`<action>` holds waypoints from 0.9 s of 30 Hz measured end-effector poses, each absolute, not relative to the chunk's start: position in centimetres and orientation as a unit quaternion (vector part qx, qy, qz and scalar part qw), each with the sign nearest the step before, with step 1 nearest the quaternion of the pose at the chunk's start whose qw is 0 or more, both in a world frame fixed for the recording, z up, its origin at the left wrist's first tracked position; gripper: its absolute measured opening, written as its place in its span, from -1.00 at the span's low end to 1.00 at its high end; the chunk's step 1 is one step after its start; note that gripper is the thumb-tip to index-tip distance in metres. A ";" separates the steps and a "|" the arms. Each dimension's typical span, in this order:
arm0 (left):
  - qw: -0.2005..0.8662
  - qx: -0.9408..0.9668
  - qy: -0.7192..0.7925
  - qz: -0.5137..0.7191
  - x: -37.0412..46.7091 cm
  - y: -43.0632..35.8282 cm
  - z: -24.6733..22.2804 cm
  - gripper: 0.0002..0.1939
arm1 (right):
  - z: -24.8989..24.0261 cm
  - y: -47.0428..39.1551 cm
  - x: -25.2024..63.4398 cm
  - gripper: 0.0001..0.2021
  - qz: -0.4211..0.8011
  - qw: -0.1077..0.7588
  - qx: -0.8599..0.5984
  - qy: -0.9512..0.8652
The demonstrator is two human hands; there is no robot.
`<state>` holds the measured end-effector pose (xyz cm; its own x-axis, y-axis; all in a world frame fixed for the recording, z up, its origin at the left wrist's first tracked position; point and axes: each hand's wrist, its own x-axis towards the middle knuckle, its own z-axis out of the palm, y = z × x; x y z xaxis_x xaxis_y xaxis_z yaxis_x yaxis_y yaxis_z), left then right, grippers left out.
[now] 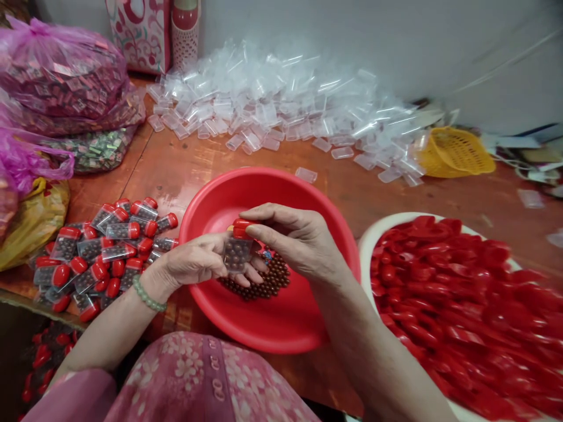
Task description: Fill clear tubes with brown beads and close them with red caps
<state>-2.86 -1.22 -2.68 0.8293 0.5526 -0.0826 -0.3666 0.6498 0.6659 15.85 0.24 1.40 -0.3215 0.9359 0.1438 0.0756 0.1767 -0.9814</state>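
Note:
Over a red basin [343,234], my left hand [200,258] holds a small clear container [236,255] filled with brown beads. My right hand [290,234] pinches a red cap [243,227] at the top of that container, thumb and fingers closed on it. Whether the cap is fully seated cannot be made out. Loose brown beads [275,278] lie in the basin beneath my left fingers, with a small blue thing among them.
Capped containers [118,231] are piled at left, near plastic bags [65,82]. Clear empty containers [264,111] are heaped behind the basin, beside a yellow basket [460,153]. A white tub [366,249] of red caps [461,305] stands at right.

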 end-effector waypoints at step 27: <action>0.873 0.325 0.234 0.278 -2.3 -1.4 -2.0 -0.68 | 1.1 1.2 16.7 -0.84 0.488 0.425 -0.397 -0.650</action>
